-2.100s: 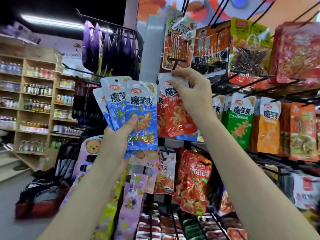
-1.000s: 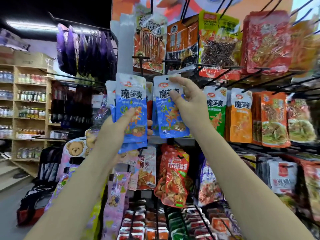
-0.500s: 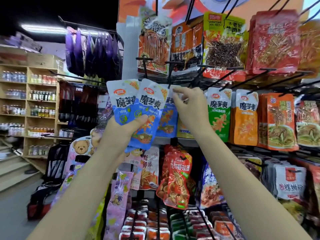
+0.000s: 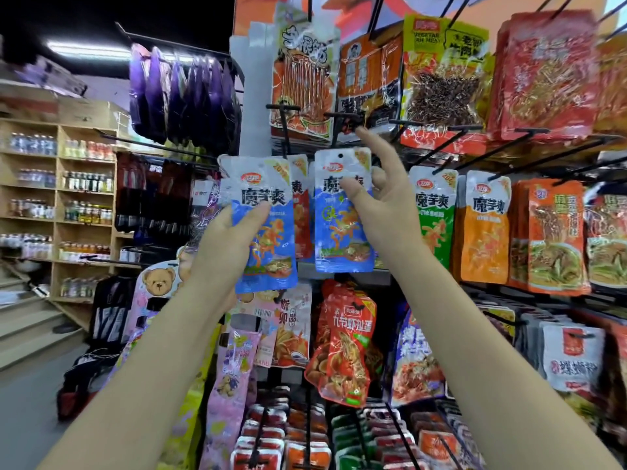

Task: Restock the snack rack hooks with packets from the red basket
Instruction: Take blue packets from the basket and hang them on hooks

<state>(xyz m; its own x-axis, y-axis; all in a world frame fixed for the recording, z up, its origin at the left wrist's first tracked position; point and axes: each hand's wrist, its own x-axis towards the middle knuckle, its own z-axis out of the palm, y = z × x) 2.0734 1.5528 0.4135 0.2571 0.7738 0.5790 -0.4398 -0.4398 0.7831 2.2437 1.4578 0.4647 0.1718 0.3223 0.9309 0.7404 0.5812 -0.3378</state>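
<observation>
Open gap above blue packet [image 4: 342, 212], black hook tips [image 4: 342, 115] overhead.

To your left stands a tall wooden shelving unit [image 4: 57, 198] lined with rows of small bottles [image 4: 88, 181]. Pale steps [image 4: 30, 323] rise below it from a grey floor [image 4: 30, 401]. A long white ceiling light [image 4: 84, 50] glows against the dark above. Behind the display hangs an orange poster [image 4: 342, 11], partly hidden. On top of the shelving sit cardboard boxes [image 4: 81, 111].
</observation>
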